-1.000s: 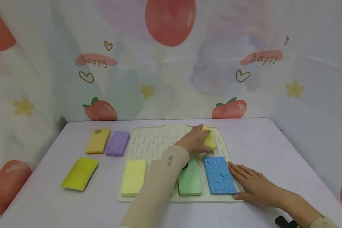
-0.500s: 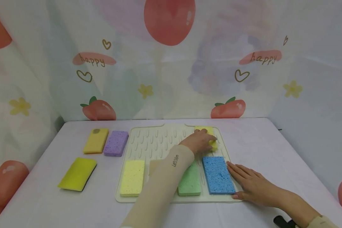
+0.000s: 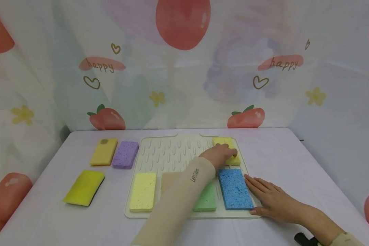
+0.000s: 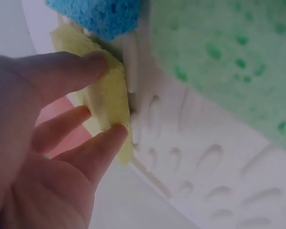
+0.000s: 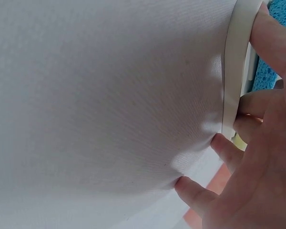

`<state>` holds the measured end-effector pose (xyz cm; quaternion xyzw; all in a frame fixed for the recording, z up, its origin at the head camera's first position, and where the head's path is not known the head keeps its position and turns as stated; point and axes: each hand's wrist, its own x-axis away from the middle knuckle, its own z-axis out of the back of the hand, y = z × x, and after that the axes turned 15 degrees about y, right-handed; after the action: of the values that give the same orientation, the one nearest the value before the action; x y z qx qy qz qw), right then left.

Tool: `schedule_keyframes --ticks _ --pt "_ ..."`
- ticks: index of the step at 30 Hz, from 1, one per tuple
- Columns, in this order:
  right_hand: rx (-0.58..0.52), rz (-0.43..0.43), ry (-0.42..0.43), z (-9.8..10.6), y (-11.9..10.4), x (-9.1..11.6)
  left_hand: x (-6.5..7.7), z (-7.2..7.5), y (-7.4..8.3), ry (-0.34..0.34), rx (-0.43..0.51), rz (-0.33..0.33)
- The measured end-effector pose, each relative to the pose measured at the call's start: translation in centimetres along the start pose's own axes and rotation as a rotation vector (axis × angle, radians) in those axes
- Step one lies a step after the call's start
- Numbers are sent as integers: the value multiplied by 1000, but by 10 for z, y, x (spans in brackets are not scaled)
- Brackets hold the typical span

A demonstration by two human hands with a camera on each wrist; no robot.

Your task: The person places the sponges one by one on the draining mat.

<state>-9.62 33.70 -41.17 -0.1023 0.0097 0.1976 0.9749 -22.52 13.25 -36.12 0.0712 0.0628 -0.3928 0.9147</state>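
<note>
At the back right corner of the cream mat (image 3: 164, 150), my left hand (image 3: 218, 155) has its thumb and bent fingers on a pale yellow sponge (image 3: 222, 140). In the left wrist view, the thumb and fingertips (image 4: 115, 136) bear on this yellow sponge (image 4: 115, 93). In front of it lies a blue sponge (image 3: 235, 189). My right hand (image 3: 273, 198) rests flat at the mat's right edge, fingers extended beside the blue sponge. The right wrist view shows its fingertips touching the mat edge and the cloth. A green sponge (image 3: 206, 200) lies left of the blue one.
Along the mat's front are another pale yellow sponge (image 3: 142, 192) and a beige one (image 3: 169, 179), partly hidden by the left sleeve. Off the mat at the left lie a purple sponge (image 3: 125, 154), a tan-yellow sponge (image 3: 104, 152) and a bright yellow dark-backed sponge (image 3: 84, 187).
The back yellow sponge shifted slightly left, then right and nearer, with my left hand on it. My right hand keeps its place by the mat edge.
</note>
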Motion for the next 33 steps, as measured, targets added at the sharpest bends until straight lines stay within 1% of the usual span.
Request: schedule_keyframes --ticks 4,6,8,11,13,17,20,22,25,29,31,33 --pt "-6 -11 -7 0 0 -1 0 1 -5 -43 24 2" --pt "-2 -12 -11 0 0 -3 0 4 -8 -72 61 28" --pt "-4 -17 -17 -1 0 -4 -1 8 -11 -94 91 33" --pt "-9 -13 -17 -1 1 -4 -2 18 -16 -115 108 27" --pt "-12 -2 -14 -2 1 -4 -2 27 -19 -111 96 1" --pt "-7 11 -7 -4 4 -4 3 46 -23 -105 106 3" --pt "-7 5 -1 -5 6 -4 10 58 -28 -85 126 5" --pt "-8 6 5 -6 7 -3 17 65 -34 -54 137 -14" --pt "-8 22 21 -8 8 -3 29 74 -43 14 157 -59" --pt "-8 31 38 -9 9 -2 48 85 -57 117 152 -107" --pt "-9 30 40 -10 9 -2 56 87 -63 152 137 -120" --pt "-16 22 38 -10 9 -2 63 89 -67 173 123 -126"
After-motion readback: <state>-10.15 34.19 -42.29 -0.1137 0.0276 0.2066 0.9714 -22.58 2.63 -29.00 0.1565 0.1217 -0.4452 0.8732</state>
